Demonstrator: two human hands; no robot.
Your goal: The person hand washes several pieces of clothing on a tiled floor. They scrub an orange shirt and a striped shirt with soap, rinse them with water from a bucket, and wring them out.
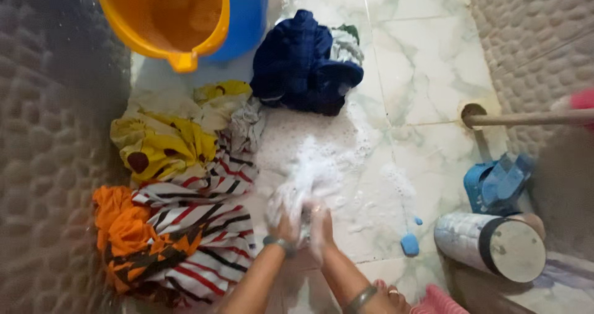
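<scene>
Both my hands are closed on a white soapy cloth (306, 175) lying on the wet marble floor (427, 54), with foam spread around it. My left hand (283, 226), with a bangle at the wrist, grips the cloth's near left end. My right hand (320, 227), covered in suds, grips it just to the right. The two hands touch each other. A small blue soap piece (409, 245) lies on the floor to the right of my hands.
A heap of wet clothes lies to the left: a striped garment (204, 227), an orange one (120, 227), a yellow one (164, 144). A dark blue garment (303, 63) is ahead. An orange bucket (167, 17) stands by a blue one (244, 17). A cylindrical container (489, 243) and blue brush (498, 184) sit at the right.
</scene>
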